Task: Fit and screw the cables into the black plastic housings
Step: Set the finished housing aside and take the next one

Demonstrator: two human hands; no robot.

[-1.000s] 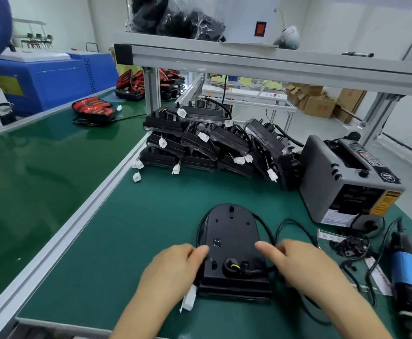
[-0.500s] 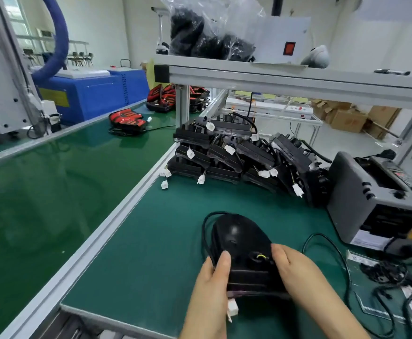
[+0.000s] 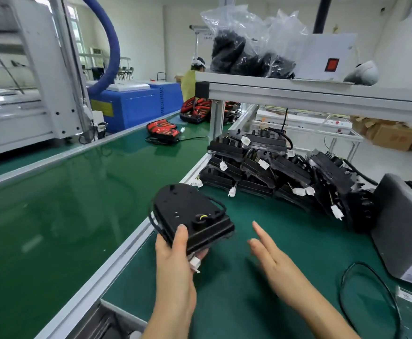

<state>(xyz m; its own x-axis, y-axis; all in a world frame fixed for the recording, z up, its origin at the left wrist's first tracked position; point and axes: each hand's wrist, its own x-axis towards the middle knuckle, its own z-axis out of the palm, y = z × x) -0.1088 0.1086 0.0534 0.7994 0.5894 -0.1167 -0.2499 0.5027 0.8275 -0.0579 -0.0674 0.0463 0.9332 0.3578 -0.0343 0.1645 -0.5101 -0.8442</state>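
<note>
At the worktop's [image 3: 236, 302] left edge, the left hand [image 3: 173, 260] grips the near end of a black housing [image 3: 187, 211], thumb on top, with its cable [image 3: 220, 206] looped around it and a white connector [image 3: 195, 263] dangling. The right hand [image 3: 271, 255] hovers beside it, fingers straight, holding nothing. A loose cable [image 3: 361, 272] and a grey machine [image 3: 400, 223] sit at the right edge, and piled housings [image 3: 273, 167] line the far edge. The yellow label [image 3: 102, 108] on the blue cabinet is unreadable.

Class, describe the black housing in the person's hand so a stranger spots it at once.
Find the green bench and its pile of black housings. Nearer the camera, at the bench's left edge, is one more housing. Only this one is lifted, gripped by the left hand.
</note>
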